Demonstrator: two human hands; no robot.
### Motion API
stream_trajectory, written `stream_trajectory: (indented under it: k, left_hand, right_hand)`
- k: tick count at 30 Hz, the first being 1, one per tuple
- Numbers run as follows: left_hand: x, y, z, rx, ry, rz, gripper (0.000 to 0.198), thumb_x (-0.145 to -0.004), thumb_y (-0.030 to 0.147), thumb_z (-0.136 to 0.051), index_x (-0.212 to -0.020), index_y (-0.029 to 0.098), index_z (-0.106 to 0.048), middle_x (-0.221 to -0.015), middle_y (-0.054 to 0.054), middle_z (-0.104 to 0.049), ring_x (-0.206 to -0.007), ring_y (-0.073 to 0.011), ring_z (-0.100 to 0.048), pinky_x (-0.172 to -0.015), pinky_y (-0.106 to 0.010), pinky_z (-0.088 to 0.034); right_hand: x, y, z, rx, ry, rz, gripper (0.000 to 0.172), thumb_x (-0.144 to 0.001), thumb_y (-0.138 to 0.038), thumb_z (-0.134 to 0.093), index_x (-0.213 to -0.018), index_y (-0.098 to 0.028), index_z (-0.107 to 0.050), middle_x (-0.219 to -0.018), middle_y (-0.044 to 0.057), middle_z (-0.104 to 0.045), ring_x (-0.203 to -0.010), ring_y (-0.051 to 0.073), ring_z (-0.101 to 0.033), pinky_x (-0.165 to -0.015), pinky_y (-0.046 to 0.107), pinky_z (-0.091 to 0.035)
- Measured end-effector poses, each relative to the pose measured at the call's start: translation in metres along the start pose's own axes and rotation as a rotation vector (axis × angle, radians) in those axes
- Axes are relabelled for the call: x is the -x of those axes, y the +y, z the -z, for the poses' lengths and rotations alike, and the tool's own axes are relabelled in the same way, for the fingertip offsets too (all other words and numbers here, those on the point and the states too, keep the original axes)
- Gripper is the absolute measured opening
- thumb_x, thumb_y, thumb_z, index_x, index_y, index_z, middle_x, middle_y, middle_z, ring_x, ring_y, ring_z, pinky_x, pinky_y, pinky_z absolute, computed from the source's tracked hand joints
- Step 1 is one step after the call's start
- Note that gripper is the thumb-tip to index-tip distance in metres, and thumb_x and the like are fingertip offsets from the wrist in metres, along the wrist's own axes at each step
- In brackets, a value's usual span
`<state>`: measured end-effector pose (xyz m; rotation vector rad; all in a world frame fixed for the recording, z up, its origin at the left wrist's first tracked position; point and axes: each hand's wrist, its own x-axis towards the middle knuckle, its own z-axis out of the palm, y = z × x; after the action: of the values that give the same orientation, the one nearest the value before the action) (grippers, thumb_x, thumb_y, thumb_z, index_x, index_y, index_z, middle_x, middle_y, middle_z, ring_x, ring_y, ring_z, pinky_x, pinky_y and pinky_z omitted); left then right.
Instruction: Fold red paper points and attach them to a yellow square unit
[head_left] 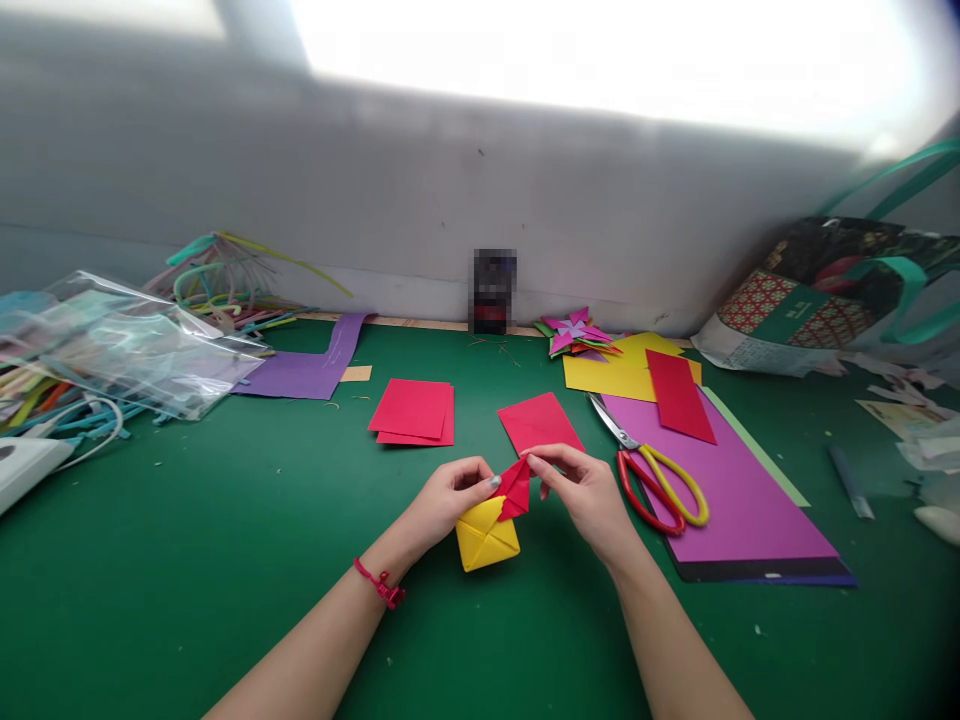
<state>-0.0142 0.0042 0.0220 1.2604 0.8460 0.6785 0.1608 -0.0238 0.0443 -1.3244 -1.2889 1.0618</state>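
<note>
Close to me over the green table, my left hand [454, 495] is closed on a folded paper piece, its thumb pressing on top. One part of it is a yellow folded square [486, 540] with creases meeting near its middle. A red folded paper [516, 490] joins it at the upper right. My right hand [581, 485] pinches the tip of that red paper between thumb and fingers. Just beyond my hands lies a loose red square sheet [538, 420]. To its left rests a small stack of red squares [414, 410].
Scissors [652, 470] with red and yellow handles lie right of my right hand, partly on purple sheets [750, 500]. Yellow paper [615, 375], a red strip [681, 395] and folded paper stars [574, 330] sit behind. A plastic bag [150, 345] is left; a patterned bag [802, 300] stands right.
</note>
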Motion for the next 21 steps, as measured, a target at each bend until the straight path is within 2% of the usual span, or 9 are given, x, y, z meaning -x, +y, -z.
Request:
stream_trajectory:
  k: [10, 21]
  left_hand:
    - [0.001, 0.002, -0.001, -0.067, 0.021, -0.060, 0.026, -0.074, 0.038, -0.053, -0.065, 0.014, -0.048, -0.061, 0.003, -0.044, -0.056, -0.0087, -0.039, -0.051, -0.019, -0.030]
    - [0.004, 0.002, -0.003, -0.261, 0.140, -0.140, 0.025, -0.077, 0.038, -0.048, -0.065, 0.016, -0.050, -0.059, 0.003, -0.045, -0.055, -0.0099, -0.038, -0.050, -0.020, -0.028]
  right_hand:
    - [0.002, 0.000, -0.002, -0.111, -0.009, -0.062, 0.023, -0.072, -0.035, -0.060, -0.081, -0.015, -0.064, -0.075, 0.006, -0.063, -0.062, 0.016, -0.057, -0.053, 0.027, -0.050]
    - [0.002, 0.002, -0.011, -0.146, 0.080, -0.079, 0.026, -0.070, -0.040, -0.060, -0.076, -0.015, -0.065, -0.071, 0.005, -0.061, -0.068, 0.017, -0.055, -0.056, 0.027, -0.049]
